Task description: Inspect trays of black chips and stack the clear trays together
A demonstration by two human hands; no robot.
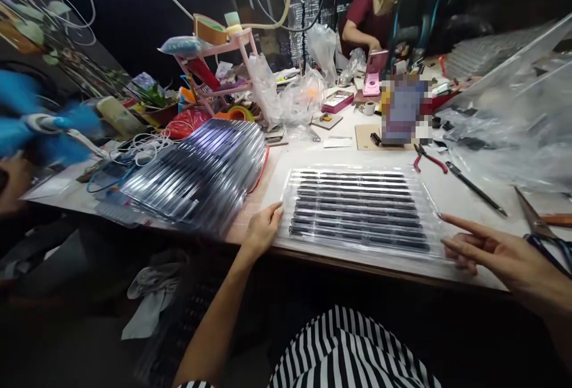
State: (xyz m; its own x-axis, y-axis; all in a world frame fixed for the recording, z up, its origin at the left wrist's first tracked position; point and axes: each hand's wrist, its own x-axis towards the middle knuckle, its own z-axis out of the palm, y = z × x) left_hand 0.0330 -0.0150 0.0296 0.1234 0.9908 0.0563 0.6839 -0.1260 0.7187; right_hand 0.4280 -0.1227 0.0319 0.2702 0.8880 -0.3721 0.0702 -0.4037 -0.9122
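Observation:
A clear plastic tray (357, 209) holding several dark rods in rows lies flat on the white table near its front edge. My left hand (263, 228) pinches the tray's left edge between thumb and fingers. At the right side, my right hand (487, 251) has its index finger stretched out to the tray's edge, the fingers apart and nothing gripped. Left of the tray, a stack of similar clear trays (201, 173) leans in a slanted pile.
Pliers (429, 158), a pen-like tool (476, 188) and scissors (536, 218) lie at the right. Behind them is a heap of plastic bags (513, 132). A blue fan (44, 123) spins at the far left. A person in a red shirt (361, 9) is across the table.

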